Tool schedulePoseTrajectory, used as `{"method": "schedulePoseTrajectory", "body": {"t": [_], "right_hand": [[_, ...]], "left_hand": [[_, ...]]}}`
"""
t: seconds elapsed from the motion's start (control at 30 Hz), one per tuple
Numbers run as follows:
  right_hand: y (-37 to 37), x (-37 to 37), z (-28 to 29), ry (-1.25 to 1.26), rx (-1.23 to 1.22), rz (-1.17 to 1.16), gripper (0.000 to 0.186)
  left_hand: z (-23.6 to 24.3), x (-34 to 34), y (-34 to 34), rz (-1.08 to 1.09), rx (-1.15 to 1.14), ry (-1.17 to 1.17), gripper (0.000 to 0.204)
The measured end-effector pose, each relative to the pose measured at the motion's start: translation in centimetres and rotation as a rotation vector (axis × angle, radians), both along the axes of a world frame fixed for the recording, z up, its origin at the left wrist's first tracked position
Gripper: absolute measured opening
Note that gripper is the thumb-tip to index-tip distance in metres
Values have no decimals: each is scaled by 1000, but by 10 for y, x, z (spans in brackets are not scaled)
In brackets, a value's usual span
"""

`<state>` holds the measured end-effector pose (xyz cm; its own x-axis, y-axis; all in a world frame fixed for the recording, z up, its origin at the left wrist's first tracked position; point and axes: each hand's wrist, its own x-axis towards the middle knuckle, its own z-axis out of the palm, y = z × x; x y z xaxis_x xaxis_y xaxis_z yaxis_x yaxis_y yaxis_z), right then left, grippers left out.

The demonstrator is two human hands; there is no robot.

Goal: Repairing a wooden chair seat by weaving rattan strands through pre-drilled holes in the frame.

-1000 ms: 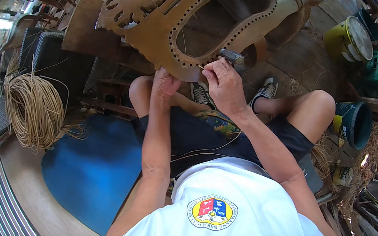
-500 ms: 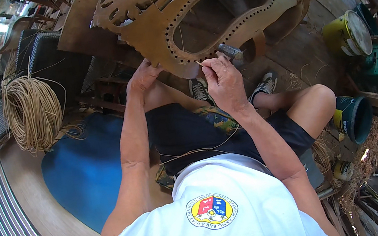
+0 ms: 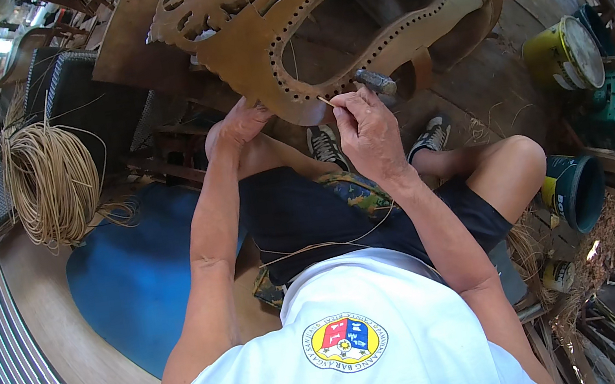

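Displaced toward nine o'clock since the earliest frame, the left hand now meets the eight-o'clock margin of a glossy brown wooden furniture frame; the right hand occupies nearly the same position as before. The frame lies at twelve o'clock in the field, beyond the wearer's bent knees.

The right grip is together, thumb and fingertips pinched on a thin, pale, straight stick. A dark grey metal hammer head projects at one o'clock from this hand; its handle is hidden. The left fingers are partly concealed at the frame's edge, so whether that grip is clamped cannot be told.

Progress, as judged from the visible rim: the row of small dark drilled holes appears complete, and most look unfilled. One fine pale strand shows near the opening's nine-o'clock end; no woven panel spans the opening, so nearly all its width remains uncovered.

Orientation: the long axis of the rounded opening runs from eight o'clock to two o'clock. Carved openwork borders the frame toward eleven o'clock. The stick points toward ten o'clock, its tip at the holes.
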<state>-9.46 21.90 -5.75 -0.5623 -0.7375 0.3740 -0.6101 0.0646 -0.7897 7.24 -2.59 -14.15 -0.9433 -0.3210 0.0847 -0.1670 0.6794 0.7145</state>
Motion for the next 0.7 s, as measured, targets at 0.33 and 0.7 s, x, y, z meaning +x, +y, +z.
{"method": "schedulePoseTrajectory", "body": {"t": [0.33,0.7], "right_hand": [[3,3,3,-26,40,21,22],[-2,3,-1,65,-28,13,16]], "left_hand": [[-3,-5,10,181,306,-227,42],[-39,2,-5,-180,-961,70,34]]}}
